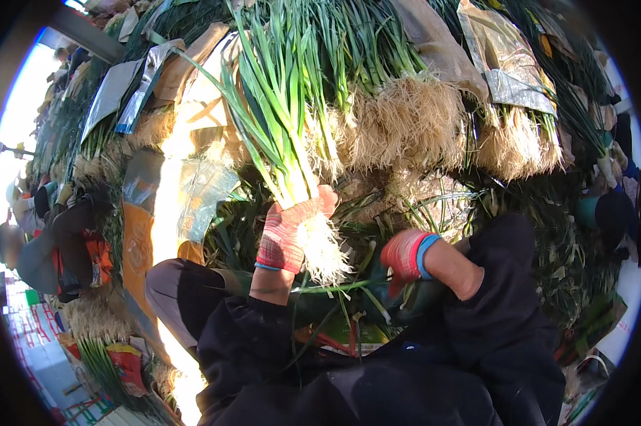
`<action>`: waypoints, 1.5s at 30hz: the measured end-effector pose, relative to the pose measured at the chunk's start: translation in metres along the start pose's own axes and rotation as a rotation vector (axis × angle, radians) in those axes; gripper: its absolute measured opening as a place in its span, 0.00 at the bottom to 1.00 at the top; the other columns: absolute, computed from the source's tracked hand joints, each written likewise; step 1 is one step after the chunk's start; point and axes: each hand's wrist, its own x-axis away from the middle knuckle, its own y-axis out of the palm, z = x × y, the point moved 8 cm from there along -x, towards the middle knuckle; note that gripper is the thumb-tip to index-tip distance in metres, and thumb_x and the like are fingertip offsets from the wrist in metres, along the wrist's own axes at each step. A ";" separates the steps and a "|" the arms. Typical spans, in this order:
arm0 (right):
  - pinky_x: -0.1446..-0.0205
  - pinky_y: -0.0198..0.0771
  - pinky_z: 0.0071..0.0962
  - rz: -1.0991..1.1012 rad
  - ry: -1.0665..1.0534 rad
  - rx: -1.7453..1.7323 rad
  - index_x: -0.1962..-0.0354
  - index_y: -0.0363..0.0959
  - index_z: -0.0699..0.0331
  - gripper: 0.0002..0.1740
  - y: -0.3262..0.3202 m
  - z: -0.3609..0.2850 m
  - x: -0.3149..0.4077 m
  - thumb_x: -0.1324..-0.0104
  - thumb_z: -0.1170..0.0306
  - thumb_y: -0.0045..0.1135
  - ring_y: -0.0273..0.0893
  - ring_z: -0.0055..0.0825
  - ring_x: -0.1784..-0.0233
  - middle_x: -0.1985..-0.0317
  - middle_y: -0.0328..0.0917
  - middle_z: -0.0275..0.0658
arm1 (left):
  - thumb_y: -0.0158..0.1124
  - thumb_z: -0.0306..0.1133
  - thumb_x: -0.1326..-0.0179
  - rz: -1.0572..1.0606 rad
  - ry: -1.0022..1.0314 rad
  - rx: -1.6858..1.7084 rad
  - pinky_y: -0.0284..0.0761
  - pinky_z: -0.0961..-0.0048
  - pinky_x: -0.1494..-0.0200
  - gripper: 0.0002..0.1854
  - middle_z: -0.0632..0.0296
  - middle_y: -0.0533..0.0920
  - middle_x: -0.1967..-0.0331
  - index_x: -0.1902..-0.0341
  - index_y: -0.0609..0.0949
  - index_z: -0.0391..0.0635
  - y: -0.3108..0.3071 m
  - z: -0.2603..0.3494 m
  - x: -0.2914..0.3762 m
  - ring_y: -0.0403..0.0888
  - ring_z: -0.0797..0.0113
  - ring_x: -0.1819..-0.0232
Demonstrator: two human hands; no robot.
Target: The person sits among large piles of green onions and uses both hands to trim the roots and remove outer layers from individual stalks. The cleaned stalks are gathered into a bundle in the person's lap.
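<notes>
My left hand (287, 231), in a red knit glove, grips a bunch of green onions (294, 181) around the white stems just above the roots. The leaves point up and away from me, and the pale roots hang below the fist. My right hand (408, 258), gloved the same way and slightly blurred, is to the right of the roots with its fingers curled. A long green leaf (336, 287) runs between the roots and the right hand; whether the fingers hold it cannot be told.
Ahead lie piled green onions with thick roots (405, 122), partly under sacking (443, 53). Loose leaves (235, 229) litter the ground between my knees. An orange and silver sack (139, 239) lies at left. A person (49, 250) sits beyond it; another (610, 207) is at far right.
</notes>
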 end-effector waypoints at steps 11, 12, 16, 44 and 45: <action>0.58 0.73 0.41 0.914 0.401 -0.432 0.65 0.79 0.60 0.13 -0.118 0.044 0.022 0.42 0.61 0.53 0.78 0.48 0.63 0.69 0.79 0.50 | 0.70 0.26 0.47 0.157 -0.116 0.122 0.74 0.77 0.70 0.12 0.66 0.80 0.72 0.59 0.80 0.46 -0.026 -0.046 -0.010 0.79 0.73 0.72; 0.57 0.73 0.41 0.960 0.241 -0.496 0.64 0.79 0.60 0.13 -0.111 0.028 0.024 0.42 0.62 0.53 0.77 0.48 0.62 0.68 0.79 0.50 | 0.71 0.25 0.48 0.177 -0.106 0.091 0.74 0.77 0.69 0.12 0.66 0.81 0.71 0.59 0.80 0.45 -0.027 -0.050 -0.010 0.78 0.73 0.72; 0.57 0.73 0.35 0.761 0.087 -0.916 0.57 0.77 0.62 0.22 -0.088 0.049 0.013 0.43 0.55 0.58 0.79 0.40 0.65 0.70 0.80 0.47 | 0.71 0.23 0.50 0.231 -0.109 -0.026 0.75 0.75 0.68 0.14 0.65 0.82 0.68 0.58 0.81 0.43 -0.030 -0.058 -0.005 0.79 0.72 0.71; 0.77 0.68 0.21 0.610 -0.064 -1.482 0.70 0.76 0.66 0.18 -0.050 0.078 -0.034 0.38 0.57 0.61 0.71 0.19 0.81 0.77 0.75 0.32 | 0.59 0.32 0.39 0.166 -0.265 0.112 0.76 0.75 0.68 0.14 0.60 0.82 0.69 0.52 0.78 0.38 -0.028 -0.099 0.022 0.80 0.68 0.70; 0.77 0.69 0.21 0.589 -0.032 -1.493 0.70 0.76 0.66 0.18 -0.045 0.078 -0.034 0.38 0.57 0.60 0.72 0.20 0.80 0.77 0.76 0.33 | 0.61 0.31 0.40 0.226 -0.251 0.119 0.76 0.75 0.68 0.14 0.61 0.82 0.68 0.52 0.78 0.39 -0.031 -0.099 0.022 0.80 0.68 0.70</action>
